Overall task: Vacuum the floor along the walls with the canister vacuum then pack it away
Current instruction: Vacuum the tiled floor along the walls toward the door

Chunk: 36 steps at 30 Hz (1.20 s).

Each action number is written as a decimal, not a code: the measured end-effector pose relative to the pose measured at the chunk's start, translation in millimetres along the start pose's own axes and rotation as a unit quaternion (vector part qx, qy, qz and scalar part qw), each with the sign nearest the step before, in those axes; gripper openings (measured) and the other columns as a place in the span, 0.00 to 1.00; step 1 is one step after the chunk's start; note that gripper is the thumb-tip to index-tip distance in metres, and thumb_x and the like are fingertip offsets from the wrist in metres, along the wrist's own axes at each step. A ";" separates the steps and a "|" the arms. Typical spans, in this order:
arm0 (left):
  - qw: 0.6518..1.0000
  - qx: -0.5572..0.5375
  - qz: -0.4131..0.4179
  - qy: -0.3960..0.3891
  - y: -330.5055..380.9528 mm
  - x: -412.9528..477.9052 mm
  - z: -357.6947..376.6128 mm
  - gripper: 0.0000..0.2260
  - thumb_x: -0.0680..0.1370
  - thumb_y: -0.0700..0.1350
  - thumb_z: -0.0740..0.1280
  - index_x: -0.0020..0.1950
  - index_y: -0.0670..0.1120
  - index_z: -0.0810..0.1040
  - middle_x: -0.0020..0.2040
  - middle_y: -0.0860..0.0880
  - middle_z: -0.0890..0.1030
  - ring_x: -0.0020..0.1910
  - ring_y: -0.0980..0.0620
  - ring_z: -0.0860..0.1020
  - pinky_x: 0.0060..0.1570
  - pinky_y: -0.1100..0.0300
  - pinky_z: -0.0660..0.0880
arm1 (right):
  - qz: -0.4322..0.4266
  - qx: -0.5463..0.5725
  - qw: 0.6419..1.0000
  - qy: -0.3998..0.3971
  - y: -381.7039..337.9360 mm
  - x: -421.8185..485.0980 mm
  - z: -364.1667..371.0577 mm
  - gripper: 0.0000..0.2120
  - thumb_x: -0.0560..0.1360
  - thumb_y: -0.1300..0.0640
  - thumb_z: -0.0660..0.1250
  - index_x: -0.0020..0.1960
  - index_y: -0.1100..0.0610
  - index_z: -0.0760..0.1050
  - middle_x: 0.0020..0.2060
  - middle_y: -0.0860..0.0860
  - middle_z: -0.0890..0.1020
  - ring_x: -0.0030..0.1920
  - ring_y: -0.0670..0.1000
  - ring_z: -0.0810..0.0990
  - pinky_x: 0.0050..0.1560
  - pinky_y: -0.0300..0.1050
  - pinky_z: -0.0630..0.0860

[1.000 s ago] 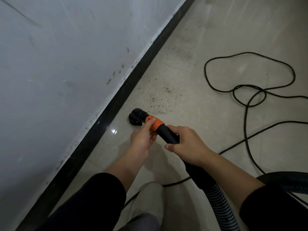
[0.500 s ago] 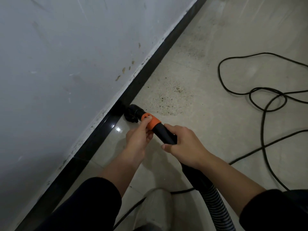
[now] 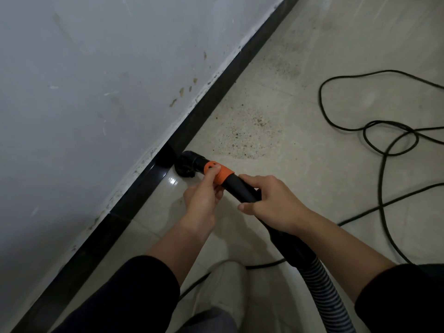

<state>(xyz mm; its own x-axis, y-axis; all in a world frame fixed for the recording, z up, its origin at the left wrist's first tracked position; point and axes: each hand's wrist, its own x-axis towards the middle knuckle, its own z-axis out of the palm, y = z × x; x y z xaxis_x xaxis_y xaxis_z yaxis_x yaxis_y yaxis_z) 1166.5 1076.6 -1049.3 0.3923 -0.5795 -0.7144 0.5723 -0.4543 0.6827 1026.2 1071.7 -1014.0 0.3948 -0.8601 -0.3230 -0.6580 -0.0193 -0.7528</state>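
At frame centre, the orange collar is pinched by the left hand and the wand gripped by the right hand, nozzle at the skirting.

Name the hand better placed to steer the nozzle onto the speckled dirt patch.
Left, probably: the left hand pinches the orange collar right behind the nozzle; the right hand grips the tube farther back.

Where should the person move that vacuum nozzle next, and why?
Probably slide the nozzle forward along the baseboard: it sits at the wall's foot, and a patch of dark grit lies just ahead on the floor.
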 end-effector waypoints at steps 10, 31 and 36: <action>0.998 -0.046 -0.021 0.044 -19.9 -36.4 -2.4 0.08 0.74 0.45 0.74 0.43 0.44 0.77 0.44 0.43 0.83 0.43 0.51 0.82 0.44 0.63 0.78 | 0.030 0.035 0.997 -0.063 0.3 -23.1 -17.4 0.22 0.69 0.65 0.72 0.60 0.49 0.81 0.46 0.55 0.84 0.36 0.46 0.76 0.44 0.42 0.73; 0.998 -0.029 -0.056 -0.026 -28.5 -35.0 15.0 0.12 0.75 0.47 0.72 0.55 0.42 0.78 0.43 0.48 0.82 0.42 0.54 0.81 0.35 0.65 0.74 | 0.052 -0.006 0.998 0.040 4.6 -44.8 -16.2 0.22 0.69 0.67 0.70 0.61 0.54 0.79 0.46 0.58 0.82 0.45 0.57 0.80 0.48 0.53 0.77; 0.995 -0.008 -0.070 -0.067 -32.0 -32.8 36.5 0.13 0.75 0.46 0.71 0.57 0.42 0.77 0.43 0.48 0.82 0.42 0.56 0.80 0.37 0.65 0.74 | 0.074 -0.020 0.994 0.083 11.5 -49.4 -25.1 0.19 0.70 0.67 0.68 0.60 0.57 0.78 0.46 0.59 0.81 0.46 0.58 0.79 0.48 0.53 0.77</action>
<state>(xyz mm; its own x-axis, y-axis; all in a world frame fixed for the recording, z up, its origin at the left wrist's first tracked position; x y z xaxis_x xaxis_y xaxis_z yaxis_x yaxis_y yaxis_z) 1109.0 1085.4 -1042.1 0.2085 -0.5971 -0.7746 0.6258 -0.5271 0.5749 983.1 1101.2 -992.3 0.1826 -0.9271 -0.3273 -0.7273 0.0966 -0.6794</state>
